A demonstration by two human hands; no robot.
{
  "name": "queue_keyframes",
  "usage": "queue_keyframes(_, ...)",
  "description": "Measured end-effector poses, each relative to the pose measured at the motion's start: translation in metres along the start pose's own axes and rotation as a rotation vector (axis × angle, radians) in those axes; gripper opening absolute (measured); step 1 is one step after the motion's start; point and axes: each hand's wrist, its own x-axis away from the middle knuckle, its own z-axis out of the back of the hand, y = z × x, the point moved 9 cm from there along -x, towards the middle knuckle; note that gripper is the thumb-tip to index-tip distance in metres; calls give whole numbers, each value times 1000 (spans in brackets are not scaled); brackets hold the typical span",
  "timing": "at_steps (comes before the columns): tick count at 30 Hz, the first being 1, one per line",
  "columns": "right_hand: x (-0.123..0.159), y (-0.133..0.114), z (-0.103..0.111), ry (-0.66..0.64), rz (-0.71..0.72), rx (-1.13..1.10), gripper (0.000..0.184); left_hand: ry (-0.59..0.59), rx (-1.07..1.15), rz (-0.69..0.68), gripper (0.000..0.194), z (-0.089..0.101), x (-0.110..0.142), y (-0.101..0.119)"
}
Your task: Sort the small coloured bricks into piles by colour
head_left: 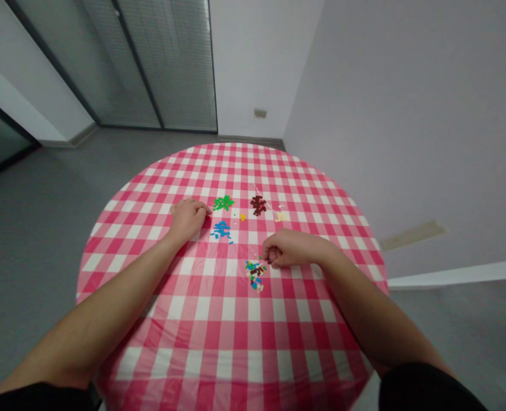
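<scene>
My left hand (pixel 187 220) rests on the cloth with its fingers curled together, and nothing shows in them. Its fingertips lie just left of a heap of small green bricks (pixel 223 202) and above a heap of small blue bricks (pixel 221 229). My right hand (pixel 282 249) is pinched around a small dark brick (pixel 270 260), just above and right of a mixed heap of coloured bricks (pixel 255 273). Farther back lie a dark brown heap (pixel 258 205), a yellow brick (pixel 243 217) and a cream heap (pixel 282 217).
All the bricks lie on a round table with a pink-and-white checked cloth (pixel 193 297). Grey floor surrounds it. A white wall (pixel 389 114) stands to the right, and a glass partition with blinds (pixel 167 63) stands behind.
</scene>
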Motion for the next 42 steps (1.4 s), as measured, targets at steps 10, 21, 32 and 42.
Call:
queue_keyframes(10,1,10,11,58,-20,-23,15,-12,-9,4,37,0,1,1)
queue_keyframes(21,-13,16,15,223,36,68,15,5,-2,0,36,-1,-1,-2)
queue_keyframes(32,-12,32,36,420,-55,145,24,22,8,-10,36,-1,0,-2)
queue_keyframes(42,-12,39,46,559,-280,281,22,15,-5,-7,37,-2,0,-3)
